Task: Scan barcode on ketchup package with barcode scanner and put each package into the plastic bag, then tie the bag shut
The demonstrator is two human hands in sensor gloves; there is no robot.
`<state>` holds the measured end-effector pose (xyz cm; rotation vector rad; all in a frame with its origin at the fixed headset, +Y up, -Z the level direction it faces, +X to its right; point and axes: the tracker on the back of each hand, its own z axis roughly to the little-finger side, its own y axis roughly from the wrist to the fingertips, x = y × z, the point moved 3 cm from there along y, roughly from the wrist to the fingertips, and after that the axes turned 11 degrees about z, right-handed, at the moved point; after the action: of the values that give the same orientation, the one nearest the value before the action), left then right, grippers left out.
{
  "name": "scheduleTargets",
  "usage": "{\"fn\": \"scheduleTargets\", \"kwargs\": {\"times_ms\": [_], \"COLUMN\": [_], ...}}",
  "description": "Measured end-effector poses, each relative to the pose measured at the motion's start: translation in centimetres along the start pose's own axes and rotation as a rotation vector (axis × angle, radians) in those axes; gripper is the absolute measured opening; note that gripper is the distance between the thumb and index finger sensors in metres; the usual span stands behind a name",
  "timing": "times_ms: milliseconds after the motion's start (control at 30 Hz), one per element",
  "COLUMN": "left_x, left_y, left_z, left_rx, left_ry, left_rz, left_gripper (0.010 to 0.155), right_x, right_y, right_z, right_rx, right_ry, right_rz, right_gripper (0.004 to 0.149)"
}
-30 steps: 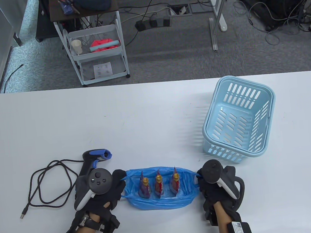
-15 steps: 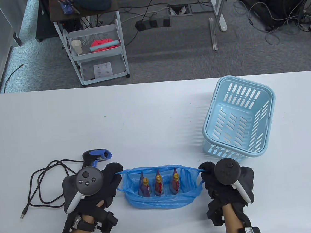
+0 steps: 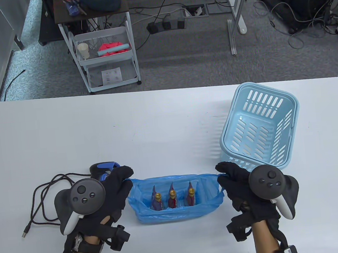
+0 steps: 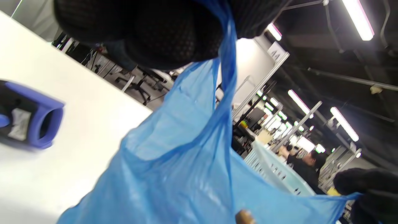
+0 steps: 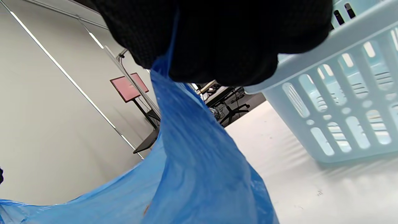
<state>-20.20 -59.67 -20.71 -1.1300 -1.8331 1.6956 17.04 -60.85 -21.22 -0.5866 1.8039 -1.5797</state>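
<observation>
A blue plastic bag [image 3: 177, 211] sits at the table's near middle, its mouth stretched wide between my two hands. Three ketchup packages [image 3: 173, 199] stand upright inside it in a row. My left hand [image 3: 123, 181] pinches the bag's left handle, and the left wrist view shows the blue film [image 4: 186, 155] hanging from those fingers. My right hand [image 3: 225, 173] pinches the right handle; the bag [image 5: 199, 168] drapes down from it in the right wrist view. The barcode scanner [image 3: 102, 168] lies on the table behind my left hand, partly hidden by it.
A light blue slotted basket [image 3: 259, 129] stands close behind my right hand, also filling the right side of the right wrist view as the basket [image 5: 348, 118]. The scanner's black cable [image 3: 49, 203] loops on the table at the left. The table's far half is bare white surface.
Both hands have drawn apart and slightly away from me, holding the handles throughout. The bag's mouth has been pulled wider and straighter, and the film has lifted.
</observation>
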Motion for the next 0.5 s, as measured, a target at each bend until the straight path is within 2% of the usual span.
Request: {"fn": "scheduleTargets", "kwargs": {"times_ms": [200, 500], "left_x": [1.7, 2.4], "left_y": [-0.9, -1.5], "left_z": [-2.0, -3.4], "left_rx": [-0.05, -0.077], "left_ry": [0.003, 0.041], "left_rz": [-0.065, -0.108], "left_gripper": [0.045, 0.045], "right_x": [-1.7, -2.2], "right_y": [0.1, -0.1], "right_z": [-1.9, -2.7], "right_rx": [-0.058, -0.09], "right_ry": [0.016, 0.01], "right_rz": [0.023, 0.022], "right_gripper": [0.042, 0.038]}}
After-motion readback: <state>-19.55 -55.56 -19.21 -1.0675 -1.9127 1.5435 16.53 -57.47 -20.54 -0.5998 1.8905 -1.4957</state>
